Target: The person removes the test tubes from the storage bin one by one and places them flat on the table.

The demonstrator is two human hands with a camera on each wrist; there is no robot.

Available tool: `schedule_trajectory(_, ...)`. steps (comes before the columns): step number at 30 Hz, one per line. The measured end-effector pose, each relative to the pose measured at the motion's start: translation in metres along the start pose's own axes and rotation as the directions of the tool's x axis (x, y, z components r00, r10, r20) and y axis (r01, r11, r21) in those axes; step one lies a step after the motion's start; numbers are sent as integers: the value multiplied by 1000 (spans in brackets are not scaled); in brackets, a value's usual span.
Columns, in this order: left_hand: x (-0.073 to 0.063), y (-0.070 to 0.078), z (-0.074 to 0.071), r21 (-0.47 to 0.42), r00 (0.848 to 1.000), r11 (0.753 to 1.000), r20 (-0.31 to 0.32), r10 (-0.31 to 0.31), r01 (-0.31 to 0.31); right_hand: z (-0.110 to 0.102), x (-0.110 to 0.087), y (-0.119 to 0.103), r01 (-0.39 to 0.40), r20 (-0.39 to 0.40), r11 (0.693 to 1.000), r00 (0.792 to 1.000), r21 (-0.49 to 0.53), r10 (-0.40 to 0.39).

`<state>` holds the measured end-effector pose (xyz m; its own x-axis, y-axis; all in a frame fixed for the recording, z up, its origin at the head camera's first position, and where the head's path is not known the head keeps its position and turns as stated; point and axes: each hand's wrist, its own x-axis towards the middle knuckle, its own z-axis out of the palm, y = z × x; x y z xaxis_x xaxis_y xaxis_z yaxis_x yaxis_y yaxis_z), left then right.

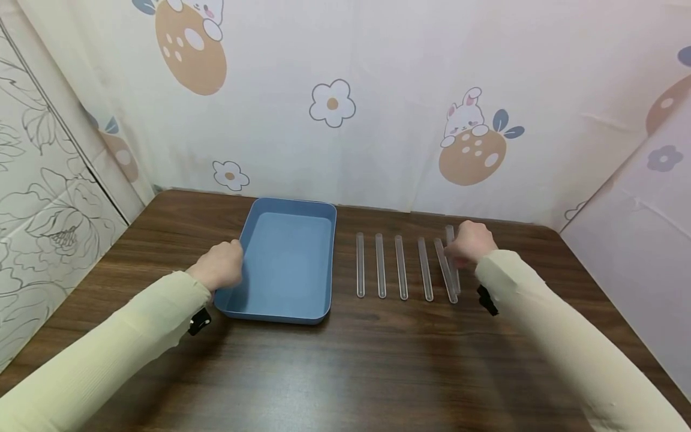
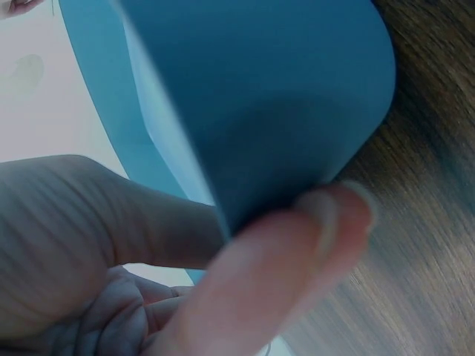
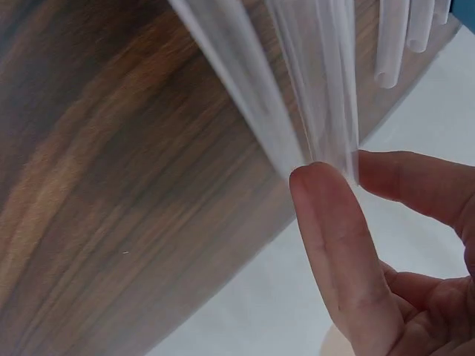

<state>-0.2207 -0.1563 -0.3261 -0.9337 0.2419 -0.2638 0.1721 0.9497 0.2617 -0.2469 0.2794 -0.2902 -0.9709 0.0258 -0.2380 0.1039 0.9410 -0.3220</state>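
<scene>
My left hand grips the left wall of a shallow blue tray. In the left wrist view the thumb lies on one side of the tray wall and a finger on the other. At the right end of a row of clear test tubes, my right hand pinches one near its far end. The right wrist view has this test tube between thumb and index finger, with another test tube close beside it. In the head view, the two rightmost tubes converge toward their near ends.
Several more test tubes, among them a leftmost tube, lie apart in a row right of the tray. They rest on a dark wood table. A patterned curtain hangs behind the table's back edge, with pale panels at both sides.
</scene>
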Motion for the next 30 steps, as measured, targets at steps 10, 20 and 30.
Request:
schedule_trajectory(10, -1, 2, 1, 10, 1000, 1000, -10, 0, 1, 1, 1, 25, -12, -22, 1000, 1000, -11, 11)
schedule_trajectory(20, 1, 1, 1, 10, 1000, 1000, -12, -22, 22, 6, 3, 33, -11, -15, 1000, 1000, -19, 11)
schedule_trajectory(30, 1, 1, 1, 4, 1000, 1000, 0, -17, 17, 11, 3, 37, -15, -5, 1000, 1000, -7, 15)
